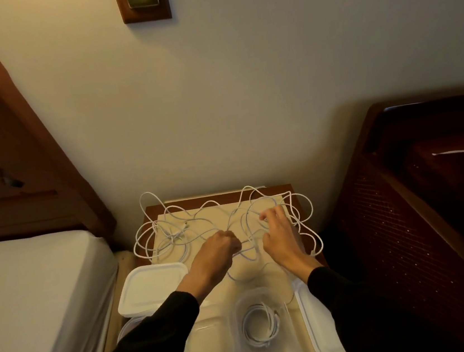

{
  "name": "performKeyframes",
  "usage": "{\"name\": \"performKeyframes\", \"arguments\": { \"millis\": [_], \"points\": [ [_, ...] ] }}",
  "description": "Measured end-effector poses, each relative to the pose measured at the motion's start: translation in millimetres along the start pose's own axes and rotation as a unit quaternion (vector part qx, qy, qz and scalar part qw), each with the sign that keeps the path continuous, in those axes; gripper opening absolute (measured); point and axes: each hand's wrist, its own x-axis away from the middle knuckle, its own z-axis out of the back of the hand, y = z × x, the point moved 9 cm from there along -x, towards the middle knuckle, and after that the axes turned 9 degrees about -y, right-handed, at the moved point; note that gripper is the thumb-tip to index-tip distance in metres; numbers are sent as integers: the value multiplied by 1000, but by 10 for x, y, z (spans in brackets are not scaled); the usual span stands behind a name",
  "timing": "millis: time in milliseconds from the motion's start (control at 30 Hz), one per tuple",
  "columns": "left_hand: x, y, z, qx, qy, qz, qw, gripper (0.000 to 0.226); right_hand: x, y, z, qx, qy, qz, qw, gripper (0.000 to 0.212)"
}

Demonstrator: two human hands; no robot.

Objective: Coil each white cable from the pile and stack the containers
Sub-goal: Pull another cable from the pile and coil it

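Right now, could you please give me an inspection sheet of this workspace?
Surface: small wooden table under a pale mat.
Job's things: clear container holding one coiled cable; lidded container near left; loose lid near right.
Clutter: nothing seen.
Hands: left hand grips a strand; right hand has its fingers curled among the strands.
Cables: tangled white pile, loops overhanging the edges.
Surroundings: bed left, dark wooden furniture right, wall behind.

No text, label, brand, number or sign can be read anywhere in this view. The containers, their lids, the cables and the wall plate show no legible markings; the picture is dim and soft.
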Motion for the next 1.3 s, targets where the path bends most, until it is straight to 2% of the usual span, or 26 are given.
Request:
{"name": "performKeyframes", "arguments": {
  "millis": [33,100,167,233,333,367,467,567,633,700,733,800,833,867,900,933,1000,1033,1100,1167,1233,1300],
  "points": [
    [16,25,165,19,40,-21,999,17,-64,9,40,-4,1,5,1000,55],
    [100,27,594,70,131,-47,988,11,-205,-22,33,-14,-51,35,998,83],
    [182,-46,1063,136,213,-55,966,8,-303,-166,11,-44,-131,88,987,93],
    [220,-121,1472,174,268,-58,946,7,-390,-345,95,-67,-144,130,979,76],
    [267,-96,2004,190,327,-72,923,7,-501,-594,458,-139,-24,171,975,20],
    [295,-71,2167,197,347,-80,913,7,-539,-641,573,-157,3,171,973,11],
    [421,0,2598,221,400,-98,884,7,-704,-697,817,-143,18,145,979,11],
    [631,-44,3009,279,471,-102,831,9,-868,-683,1035,-43,11,103,994,20],
    [722,-141,3174,285,499,-94,813,11,-909,-674,1300,9,39,61,997,26],
    [670,-324,3153,284,462,-63,838,15,-898,-766,1653,-37,79,64,994,27],
    [581,-483,3047,285,409,-30,866,21,-879,-862,1818,-100,82,88,988,27],
    [365,-726,2685,204,219,56,953,43,-804,-1067,2100,-236,75,124,961,27],
    [324,-792,2455,135,104,95,981,52,-773,-1138,2194,-286,68,126,947,28],
    [325,-860,2324,84,39,129,987,56,-733,-1216,2282,-308,66,124,941,32],
    [349,-880,2329,75,36,153,985,55,-713,-1284,2331,-300,65,122,944,35],
    [380,-843,2436,105,83,165,977,51,-695,-1378,2361,-276,61,128,951,37],
    [395,-558,2696,197,188,125,954,46,-626,-1629,2386,-228,47,155,960,37],
    [338,-362,2782,229,199,92,948,49,-584,-1779,2396,-206,41,173,962,36],
    [189,-10,2834,229,173,50,957,56,-461,-2086,2395,-147,25,204,967,36],
    [83,188,2856,227,173,22,958,50,-343,-2293,2432,-108,31,225,968,36],
    [66,218,2919,321,205,2,925,23,-265,-2333,2497,-98,43,228,968,37],
    [102,178,2999,415,237,-1,878,24,-221,-2235,2503,-129,28,221,966,37]
  ]
}}
